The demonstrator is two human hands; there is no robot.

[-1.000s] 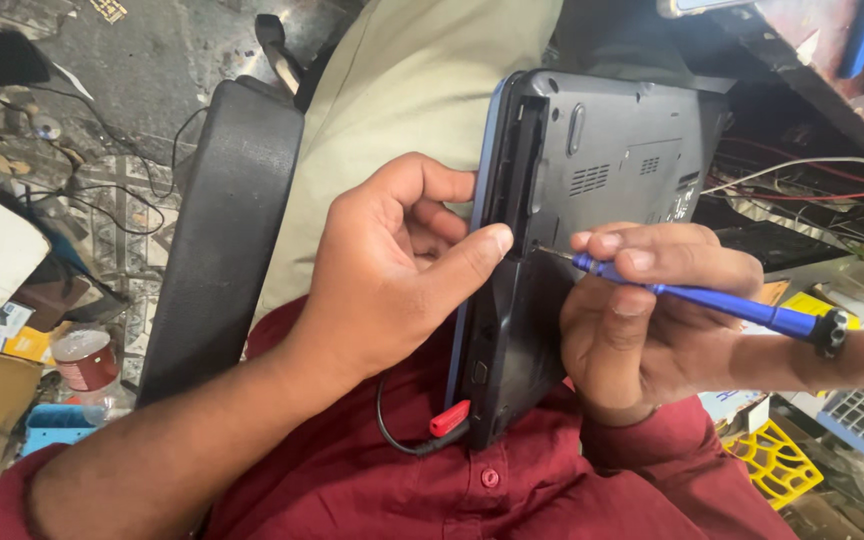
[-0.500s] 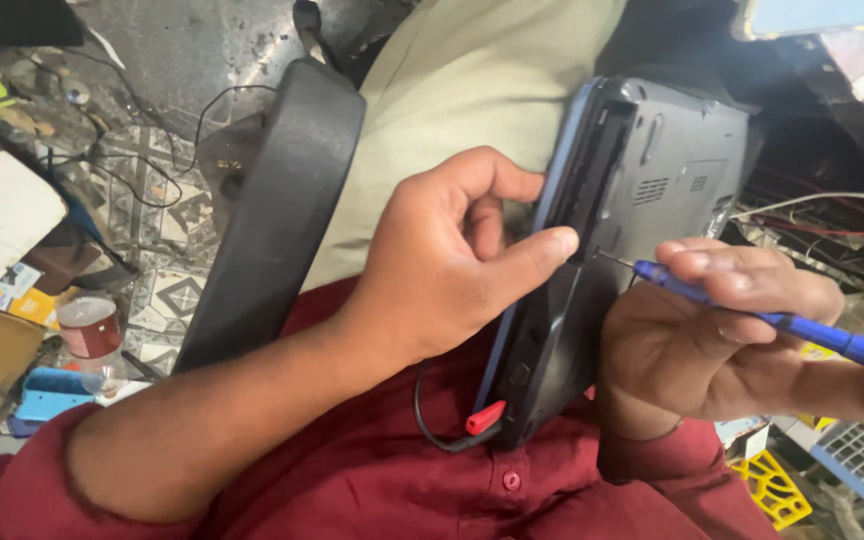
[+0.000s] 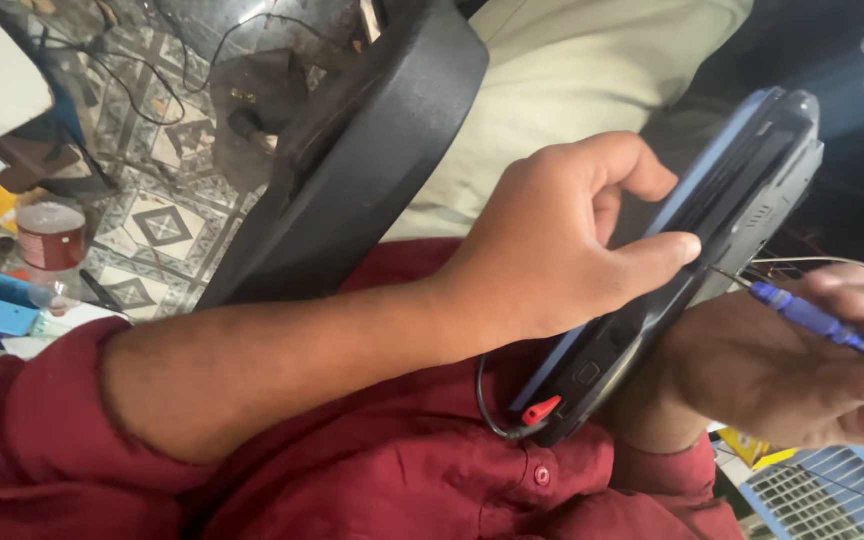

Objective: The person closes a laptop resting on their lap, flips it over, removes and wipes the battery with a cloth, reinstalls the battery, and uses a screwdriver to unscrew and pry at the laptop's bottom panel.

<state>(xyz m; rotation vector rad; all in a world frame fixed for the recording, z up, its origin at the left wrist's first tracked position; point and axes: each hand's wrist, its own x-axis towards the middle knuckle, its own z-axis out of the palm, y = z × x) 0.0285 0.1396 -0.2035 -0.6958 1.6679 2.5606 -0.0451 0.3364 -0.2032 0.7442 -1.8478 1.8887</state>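
In the head view, your left hand (image 3: 562, 250) sits at the frame's centre, fingers closed around the edge of the dark laptop (image 3: 722, 240), which stands tilted on your lap at centre right. Your right hand (image 3: 802, 370), at the right edge, grips a blue screwdriver (image 3: 822, 325), its tip touching the laptop's side. A red connector (image 3: 540, 409) hangs at the laptop's lower corner.

Left hand (image 3: 552, 250) curled, thumb extended; right hand (image 3: 802, 370) in a pinching grip.
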